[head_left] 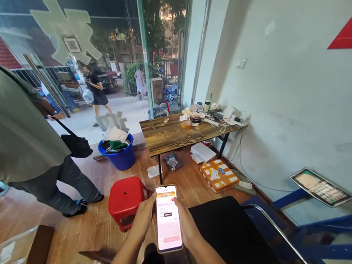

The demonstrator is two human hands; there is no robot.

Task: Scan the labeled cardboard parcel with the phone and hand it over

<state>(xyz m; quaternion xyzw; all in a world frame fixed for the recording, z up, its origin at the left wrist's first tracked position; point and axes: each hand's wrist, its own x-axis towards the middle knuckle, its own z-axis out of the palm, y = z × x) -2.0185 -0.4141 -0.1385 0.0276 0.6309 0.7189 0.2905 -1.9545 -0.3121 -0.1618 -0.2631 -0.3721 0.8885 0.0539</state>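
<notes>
A smartphone (167, 218) with a lit white and orange screen sits upright between both my hands, low in the middle of the view. My left hand (144, 217) grips its left edge. My right hand (186, 225) holds the right edge, thumb resting near the screen's upper right. Just beyond the phone stands a red plastic stool (124, 199) on the wooden floor.
A person in a green shirt (7, 128) walks at the left. A wooden table (167, 137) with tape and clutter stands against the right wall, beside a blue tub (119, 154). Cardboard boxes (17, 254) lie at lower left, an orange parcel (219, 175) under the table, a black chair seat (231, 233) at my right.
</notes>
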